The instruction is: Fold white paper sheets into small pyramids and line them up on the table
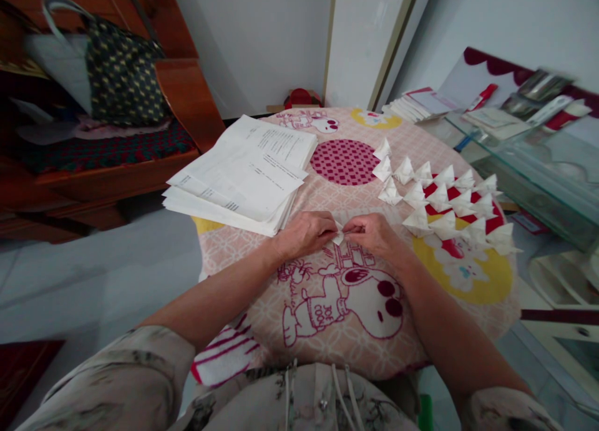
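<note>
- Fingertips (pixel 330 229) of the left hand (pixel 304 232) and of the right hand (pixel 378 232) were brought together, and a folded paper piece (pixel 338 236) was pinched between them from both sides.
- That white piece was held right at the meeting point of the two hands, low over the cloth; whether it was pressed onto the cloth could not be told.
- Both hands were rested on a pink printed cloth (pixel 262 256), with its cartoon dog (pixel 346 300) drawn just behind the fingers, towards the person.
- Folded paper triangles (pixel 449 206) were laid out in rows beyond the right fingers and to their right, near the hand but apart from it.
- A stack of printed sheets (pixel 248 175) was set beyond the left fingers and to their left, its near corner close to the knuckles.
- Well to the left of the fingers, a patterned bag (pixel 119 75) was kept on a wooden bench (pixel 187 100).
- Well to the right, a glass table (pixel 538 163) was loaded with papers and booklets, blurred in part.
</note>
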{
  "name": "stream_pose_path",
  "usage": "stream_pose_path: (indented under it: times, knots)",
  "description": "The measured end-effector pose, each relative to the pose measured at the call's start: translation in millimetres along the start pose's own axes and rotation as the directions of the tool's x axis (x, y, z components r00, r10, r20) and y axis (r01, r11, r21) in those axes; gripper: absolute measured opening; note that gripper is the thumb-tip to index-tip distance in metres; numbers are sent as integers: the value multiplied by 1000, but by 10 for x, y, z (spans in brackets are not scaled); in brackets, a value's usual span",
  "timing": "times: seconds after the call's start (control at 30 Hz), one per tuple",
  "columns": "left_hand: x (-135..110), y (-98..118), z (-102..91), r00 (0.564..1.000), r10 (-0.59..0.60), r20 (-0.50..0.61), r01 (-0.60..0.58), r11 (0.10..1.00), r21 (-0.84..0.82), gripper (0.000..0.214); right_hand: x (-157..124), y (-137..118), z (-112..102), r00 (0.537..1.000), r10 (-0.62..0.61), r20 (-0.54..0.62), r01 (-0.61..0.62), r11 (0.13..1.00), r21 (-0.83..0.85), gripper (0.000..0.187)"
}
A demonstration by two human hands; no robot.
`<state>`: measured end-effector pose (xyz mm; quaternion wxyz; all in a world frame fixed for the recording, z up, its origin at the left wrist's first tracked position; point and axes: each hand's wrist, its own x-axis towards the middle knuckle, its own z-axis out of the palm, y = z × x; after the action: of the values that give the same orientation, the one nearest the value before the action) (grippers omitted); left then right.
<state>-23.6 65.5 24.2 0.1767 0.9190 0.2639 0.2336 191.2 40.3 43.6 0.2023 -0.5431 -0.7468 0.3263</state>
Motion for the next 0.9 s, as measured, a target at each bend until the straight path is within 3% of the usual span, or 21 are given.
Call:
stream_pose_path:
  times: [0.2, 0.4, 0.77, 0.9]
  knots:
    - [40, -12, -4, 973, -223, -58, 217, 972, -89, 11, 18, 24, 15, 999, -16, -35, 15, 1000, -17, 18]
    - [87, -49, -63, 921, -389, 20, 389, 917, -91, 10, 59, 121, 93, 997, 2, -80, -1, 1000, 13, 22]
    - [141, -106, -138, 856, -498, 136, 514, 847, -134, 22, 142, 70, 153, 984, 110, -139, -117, 992, -42, 17]
    - [149, -142, -118, 860, -493, 130, 507, 853, -122, 23, 151, 67, 160, 983, 106, -149, -117, 991, -66, 17]
